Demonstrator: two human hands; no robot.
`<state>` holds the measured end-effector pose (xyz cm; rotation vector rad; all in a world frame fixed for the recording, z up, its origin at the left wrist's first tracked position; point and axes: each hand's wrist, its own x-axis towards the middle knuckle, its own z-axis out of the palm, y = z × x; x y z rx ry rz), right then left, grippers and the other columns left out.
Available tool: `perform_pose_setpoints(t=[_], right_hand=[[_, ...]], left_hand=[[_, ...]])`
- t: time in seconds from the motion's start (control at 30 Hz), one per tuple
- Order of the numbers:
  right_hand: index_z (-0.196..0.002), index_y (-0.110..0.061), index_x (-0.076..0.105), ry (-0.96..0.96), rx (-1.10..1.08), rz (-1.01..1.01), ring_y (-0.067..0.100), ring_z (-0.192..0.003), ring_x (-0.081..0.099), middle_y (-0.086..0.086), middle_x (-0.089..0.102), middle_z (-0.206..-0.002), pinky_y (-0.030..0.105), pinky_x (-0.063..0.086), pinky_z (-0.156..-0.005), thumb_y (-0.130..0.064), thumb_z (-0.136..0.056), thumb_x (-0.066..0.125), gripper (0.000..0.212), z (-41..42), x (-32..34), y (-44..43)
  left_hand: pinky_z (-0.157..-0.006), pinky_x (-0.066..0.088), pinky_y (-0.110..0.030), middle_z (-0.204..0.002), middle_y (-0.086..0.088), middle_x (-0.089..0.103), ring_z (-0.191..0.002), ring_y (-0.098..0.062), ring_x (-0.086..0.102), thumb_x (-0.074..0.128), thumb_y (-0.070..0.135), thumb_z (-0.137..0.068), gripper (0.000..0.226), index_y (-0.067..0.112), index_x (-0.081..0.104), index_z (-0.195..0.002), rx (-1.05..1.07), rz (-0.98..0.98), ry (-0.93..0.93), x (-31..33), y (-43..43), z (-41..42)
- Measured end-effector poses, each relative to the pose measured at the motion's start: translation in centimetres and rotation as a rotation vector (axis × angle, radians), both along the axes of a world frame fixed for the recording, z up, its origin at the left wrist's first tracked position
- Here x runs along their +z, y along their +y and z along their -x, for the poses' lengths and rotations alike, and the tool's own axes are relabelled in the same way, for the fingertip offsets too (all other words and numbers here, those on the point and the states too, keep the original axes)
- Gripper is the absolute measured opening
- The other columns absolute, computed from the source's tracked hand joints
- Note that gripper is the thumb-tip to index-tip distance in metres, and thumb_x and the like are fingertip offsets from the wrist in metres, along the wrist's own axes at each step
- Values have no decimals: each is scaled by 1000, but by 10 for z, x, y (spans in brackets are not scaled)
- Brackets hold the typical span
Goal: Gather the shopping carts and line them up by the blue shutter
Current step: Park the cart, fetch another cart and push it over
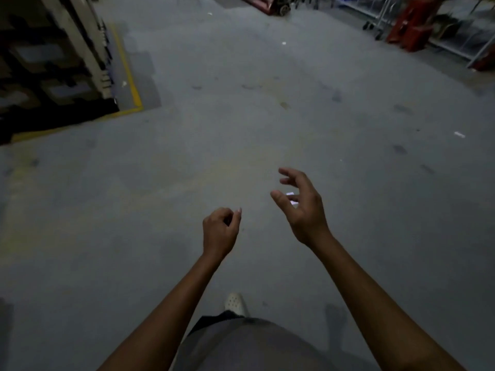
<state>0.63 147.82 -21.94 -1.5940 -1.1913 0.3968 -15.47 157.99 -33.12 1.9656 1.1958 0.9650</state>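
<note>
Grey concrete floor point(241, 124), yellow line point(131, 79), far shelving point(452, 42), hands point(219, 231) point(304, 207) loose

Wheeled wire frames point(380, 20) top right get chopped by the top edge, can't say if they're carts or racks. Red stuff point(409, 33) beside them is too blurry to name, same for the reddish wheeled thing point(270, 5) up top. Dark shelving point(40, 62) on the left is smeared and cut off. 2 bright specks point(292, 198) by the right hand point(302, 207): held or lying on the floor point(187, 156), can't tell. Shoe point(235, 303) is half hidden by clothing point(241, 344).
</note>
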Motion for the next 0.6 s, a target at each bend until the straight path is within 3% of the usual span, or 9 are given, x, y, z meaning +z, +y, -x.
perform_pose_setpoints(t=[0.17, 0.3, 0.6], right_hand=[[-133, -27, 52, 83, -35, 129, -3, -114, 54, -5, 55, -133, 6, 46, -76, -36, -93, 67, 44, -55, -24, 104], [-133, -22, 54, 159, -72, 178, 8, -115, 57, -3, 57, -132, 5, 46, -74, -26, -94, 69, 42, -96, -52, 175], [-132, -21, 56, 202, -35, 193, 11, -113, 59, -5, 59, -130, 8, 49, -71, -29, -94, 68, 41, -232, -98, 386]], left_hand=[[-52, 28, -24, -55, 6, 38, -51, -11, 37, 58, 34, -94, 44, 16, 43, -57, -16, -176, -114, 75, 136, -63], [-53, 37, -30, -60, -1, 51, -55, -18, 50, 59, 29, -96, 40, 8, 54, -62, -34, -250, -208, 109, 221, -107], [-61, 44, -19, -74, -2, 60, -69, -10, 57, 57, 31, -94, 31, 7, 61, -74, -36, -193, -179, 76, 414, -236]])
